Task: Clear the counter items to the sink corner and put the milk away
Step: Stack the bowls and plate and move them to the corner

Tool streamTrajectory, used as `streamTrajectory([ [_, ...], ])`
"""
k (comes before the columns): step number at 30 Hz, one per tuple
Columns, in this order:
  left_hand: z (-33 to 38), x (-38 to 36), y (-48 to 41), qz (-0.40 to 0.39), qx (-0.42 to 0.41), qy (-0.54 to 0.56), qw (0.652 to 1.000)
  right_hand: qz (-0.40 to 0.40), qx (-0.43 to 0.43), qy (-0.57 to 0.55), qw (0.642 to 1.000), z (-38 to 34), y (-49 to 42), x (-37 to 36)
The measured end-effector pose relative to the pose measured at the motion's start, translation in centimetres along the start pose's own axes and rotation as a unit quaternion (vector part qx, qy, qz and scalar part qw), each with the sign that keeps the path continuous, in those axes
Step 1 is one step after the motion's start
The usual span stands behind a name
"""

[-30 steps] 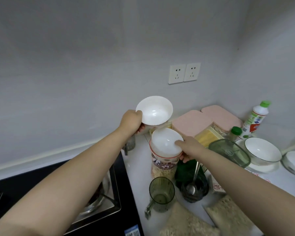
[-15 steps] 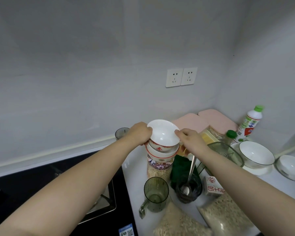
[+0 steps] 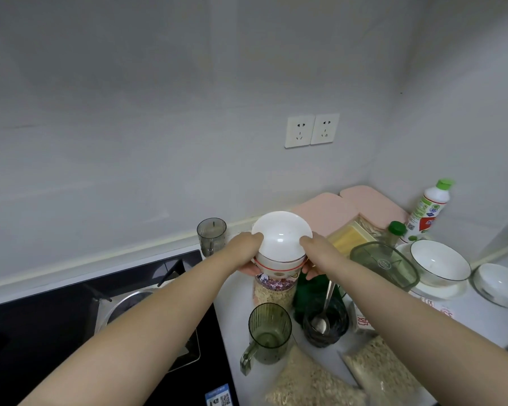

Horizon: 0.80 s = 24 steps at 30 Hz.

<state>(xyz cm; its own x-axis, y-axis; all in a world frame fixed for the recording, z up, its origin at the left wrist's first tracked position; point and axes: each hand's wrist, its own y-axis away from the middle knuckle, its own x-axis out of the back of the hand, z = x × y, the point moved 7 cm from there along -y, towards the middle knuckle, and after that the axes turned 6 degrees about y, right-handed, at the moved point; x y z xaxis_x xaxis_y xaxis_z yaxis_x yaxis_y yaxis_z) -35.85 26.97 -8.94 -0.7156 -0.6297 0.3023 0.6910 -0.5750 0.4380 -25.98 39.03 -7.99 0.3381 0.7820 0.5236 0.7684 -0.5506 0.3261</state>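
The bowl stack (image 3: 281,244) is over the oat jar (image 3: 273,293), a mug (image 3: 269,335) before it, the stove (image 3: 56,332) left, a spoon cup (image 3: 326,328) right.

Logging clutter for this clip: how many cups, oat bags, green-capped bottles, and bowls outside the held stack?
Cups: 3 (green mug, grey tumbler, dark glass)
Oat bags: 2
Green-capped bottles: 2
Bowls outside the bowl stack: 2
Total: 9

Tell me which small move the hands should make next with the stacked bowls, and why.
Probably lift the bowls and carry them right, toward the big bowl by the corner. The left hand and right hand grip them from both sides above the jar.
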Motion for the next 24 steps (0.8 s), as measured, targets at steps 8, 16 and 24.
streamTrajectory([
  [8,-0.1,-0.5,0.1,-0.056,0.022,0.093,0.994,-0.056,-0.058,-0.001,0.997,0.4,-0.4,-0.4],
  [16,0.0,-1.7,1.0,-0.096,0.038,0.211,0.972,-0.046,-0.083,-0.096,0.991,0.7,0.4,0.5],
  [24,1.8,-6.3,2.0,-0.202,0.039,0.207,0.957,0.018,-0.100,-0.299,0.949,3.8,1.9,3.9],
])
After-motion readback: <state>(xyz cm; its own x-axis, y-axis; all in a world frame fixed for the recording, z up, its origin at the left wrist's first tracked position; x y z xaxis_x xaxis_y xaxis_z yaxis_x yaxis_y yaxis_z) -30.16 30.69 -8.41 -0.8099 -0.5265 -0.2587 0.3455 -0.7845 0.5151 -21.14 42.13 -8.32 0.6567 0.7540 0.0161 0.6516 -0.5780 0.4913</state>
